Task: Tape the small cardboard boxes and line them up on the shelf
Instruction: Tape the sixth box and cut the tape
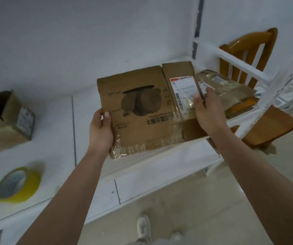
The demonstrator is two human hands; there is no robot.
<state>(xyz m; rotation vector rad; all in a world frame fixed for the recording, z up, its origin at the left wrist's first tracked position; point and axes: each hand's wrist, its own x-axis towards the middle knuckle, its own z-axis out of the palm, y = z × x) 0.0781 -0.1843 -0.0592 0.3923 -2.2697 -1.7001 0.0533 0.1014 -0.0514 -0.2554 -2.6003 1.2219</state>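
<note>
A flattened box (142,110) is held up over the white shelf (57,131), gripped at both side edges. Its printed face is turned toward the camera, the print upside down. A shipping label (183,93) is stuck on its right panel, and crinkled clear tape is seen along its lower edge.

The left hand (100,128) is closed on the box's left edge: thumb laid on the front face, fingers wrapped behind and hidden. The right hand (206,112) is closed on the right edge beside the label, thumb on the front, fingers curled round the back; how far they reach cannot be told.

Left of the box, well apart from it, a second box (9,121) is standing on the shelf near the wall (89,41), open at the top and blurred. A roll of yellow tape (18,184) is lying on the shelf below and left of the held box, nearer the shelf's front edge.

Right of the box, more flattened cardboard (230,91) with clear tape and labels is piled at the shelf's right end, just behind the right hand. Beyond it a wooden chair (265,124) is seen past a white frame post (274,82). Below the box, a shoe (144,227) is visible on the floor (204,209).
</note>
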